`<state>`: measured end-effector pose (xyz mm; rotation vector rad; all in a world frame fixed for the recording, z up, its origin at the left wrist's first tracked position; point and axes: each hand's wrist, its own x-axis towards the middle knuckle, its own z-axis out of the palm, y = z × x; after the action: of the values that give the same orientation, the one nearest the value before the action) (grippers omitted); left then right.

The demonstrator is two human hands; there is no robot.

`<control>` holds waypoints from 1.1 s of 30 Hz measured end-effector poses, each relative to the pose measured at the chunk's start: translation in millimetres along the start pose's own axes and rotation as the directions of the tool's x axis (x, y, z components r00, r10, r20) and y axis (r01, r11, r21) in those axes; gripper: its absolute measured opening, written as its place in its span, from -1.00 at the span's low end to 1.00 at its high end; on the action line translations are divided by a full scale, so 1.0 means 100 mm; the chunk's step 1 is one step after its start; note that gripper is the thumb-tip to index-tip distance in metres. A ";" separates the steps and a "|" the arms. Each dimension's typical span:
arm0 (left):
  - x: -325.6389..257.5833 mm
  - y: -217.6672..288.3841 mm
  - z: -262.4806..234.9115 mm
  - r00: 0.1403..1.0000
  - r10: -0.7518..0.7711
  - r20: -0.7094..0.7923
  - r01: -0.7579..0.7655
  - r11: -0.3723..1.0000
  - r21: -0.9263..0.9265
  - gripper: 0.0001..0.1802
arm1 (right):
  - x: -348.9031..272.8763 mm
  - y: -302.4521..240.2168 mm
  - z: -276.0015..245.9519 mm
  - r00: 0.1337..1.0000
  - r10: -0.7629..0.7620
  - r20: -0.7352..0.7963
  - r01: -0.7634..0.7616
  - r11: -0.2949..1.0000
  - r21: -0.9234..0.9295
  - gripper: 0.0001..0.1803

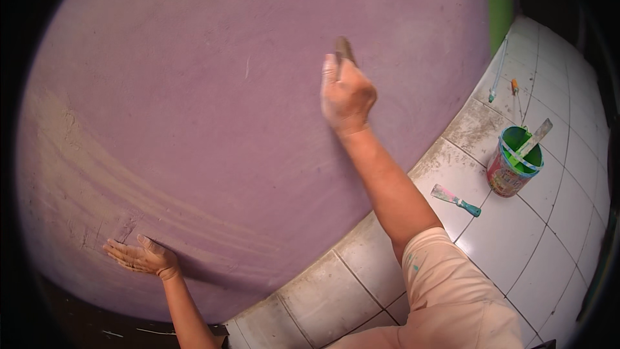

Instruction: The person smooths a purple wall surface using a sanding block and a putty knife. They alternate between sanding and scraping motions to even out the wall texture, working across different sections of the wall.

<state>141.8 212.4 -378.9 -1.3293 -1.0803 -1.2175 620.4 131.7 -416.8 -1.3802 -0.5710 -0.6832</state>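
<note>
A large purple wall (271, 110) fills the view, with pale dusty streaks across its lower left. My right hand (349, 95) is raised at the upper middle of it, closed round a small brownish flat piece (345, 50) that sticks out above the fingers. Motion blurs this hand, and the kind of piece cannot be made out. At the lower left, my left hand (145, 256) rests against the streaked part of the wall, its dusty fingers stretched out and holding nothing.
White floor tiles (510, 245) run along the wall at right, dusty at its foot. On them lie a putty knife (456, 200) with a teal handle, a bucket (508, 178) holding a scraper (533, 139), a thin pale blue stick (497, 77) and a small orange item (515, 86).
</note>
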 end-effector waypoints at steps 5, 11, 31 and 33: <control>0.03 0.01 -0.02 1.000 -0.014 0.001 0.014 1.000 -0.002 -0.08 | -0.05 -0.54 0.09 0.861 -0.504 -0.062 0.507 0.860 0.060 -0.59; 0.02 0.08 -0.02 1.000 -0.029 -0.005 0.029 0.999 -0.036 -0.07 | 0.74 0.84 -0.03 0.972 0.183 -0.149 -0.218 0.938 -0.270 -0.51; 0.02 0.09 -0.01 0.999 -0.053 -0.010 0.053 0.998 -0.032 -0.06 | 1.26 -0.47 0.13 0.997 0.047 -0.068 -0.058 0.986 -0.157 -0.51; 0.03 0.10 0.00 0.998 -0.059 -0.017 0.058 0.998 -0.027 -0.07 | 1.05 -0.81 0.17 0.998 0.057 -0.029 -0.061 0.990 -0.124 -0.50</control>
<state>152.1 211.1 -376.9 -1.3127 -1.1009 -1.2884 633.5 133.1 -283.6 -1.4973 -0.4716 -0.6974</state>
